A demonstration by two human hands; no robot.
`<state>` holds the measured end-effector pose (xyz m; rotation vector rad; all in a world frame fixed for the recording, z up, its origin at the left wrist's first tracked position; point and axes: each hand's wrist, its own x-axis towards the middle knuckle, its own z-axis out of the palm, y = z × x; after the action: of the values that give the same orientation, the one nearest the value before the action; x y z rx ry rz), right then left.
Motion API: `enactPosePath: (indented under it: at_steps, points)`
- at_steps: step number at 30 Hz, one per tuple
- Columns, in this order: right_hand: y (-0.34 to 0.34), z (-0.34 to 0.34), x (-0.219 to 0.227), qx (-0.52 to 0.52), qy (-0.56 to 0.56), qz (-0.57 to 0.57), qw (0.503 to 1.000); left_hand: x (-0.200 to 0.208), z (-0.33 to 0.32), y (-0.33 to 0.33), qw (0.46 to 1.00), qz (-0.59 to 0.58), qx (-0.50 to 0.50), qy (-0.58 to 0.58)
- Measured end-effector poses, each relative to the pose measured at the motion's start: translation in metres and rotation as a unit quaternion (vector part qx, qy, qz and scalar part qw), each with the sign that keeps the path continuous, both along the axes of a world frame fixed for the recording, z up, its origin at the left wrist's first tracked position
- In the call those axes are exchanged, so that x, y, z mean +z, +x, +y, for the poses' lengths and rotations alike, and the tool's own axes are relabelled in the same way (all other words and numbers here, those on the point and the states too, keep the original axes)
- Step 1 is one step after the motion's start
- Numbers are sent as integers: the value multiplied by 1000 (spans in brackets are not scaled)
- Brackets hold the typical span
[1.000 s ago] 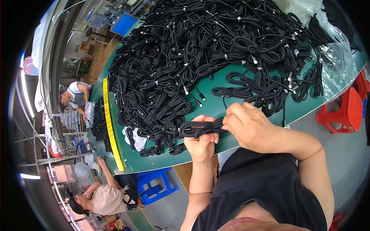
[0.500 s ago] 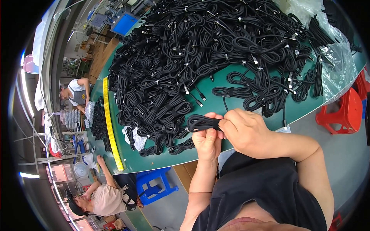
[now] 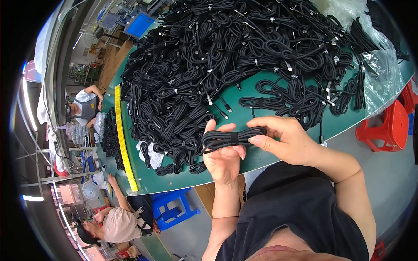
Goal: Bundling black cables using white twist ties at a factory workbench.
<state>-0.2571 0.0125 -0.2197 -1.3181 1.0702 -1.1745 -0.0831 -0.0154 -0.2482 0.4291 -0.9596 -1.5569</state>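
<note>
A coiled black cable (image 3: 220, 140), folded into a long bundle with a black strap round its middle, is held up just above the near edge of the green table. My right hand (image 3: 285, 137) pinches the bundle's right end between thumb and fingers. Behind and below its left part, my left hand (image 3: 222, 167) has its fingers spread, and the bundle lies across them without a closed grip. Beyond both hands rises a big heap of similar black cable bundles (image 3: 174, 93), many with silver connectors. Several looser bundles (image 3: 300, 102) lie to the right of the heap.
A yellow strip (image 3: 123, 143) crosses the green table (image 3: 167, 185) on the left. Clear plastic sheeting (image 3: 383, 80) covers the right end. Red stools (image 3: 387, 130) stand at right, a blue stool (image 3: 174, 209) at left. Two co-workers (image 3: 119, 224) are on the left.
My left hand's fingers have opened out from around the bundle. My right hand has shifted to its right end, and the strap round the middle is now visible.
</note>
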Motion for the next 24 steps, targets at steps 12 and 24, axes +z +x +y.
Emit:
enactPosePath:
  at_steps: [12, 24]
  points:
    - [0, -2, -15, 90, 70, -157, 981, -9, -3, 15, 999, -7, 43, 8]
    - [-1, 0, -22, 72, 123, -261, 955, -14, -5, 21, 997, 36, -23, 64]
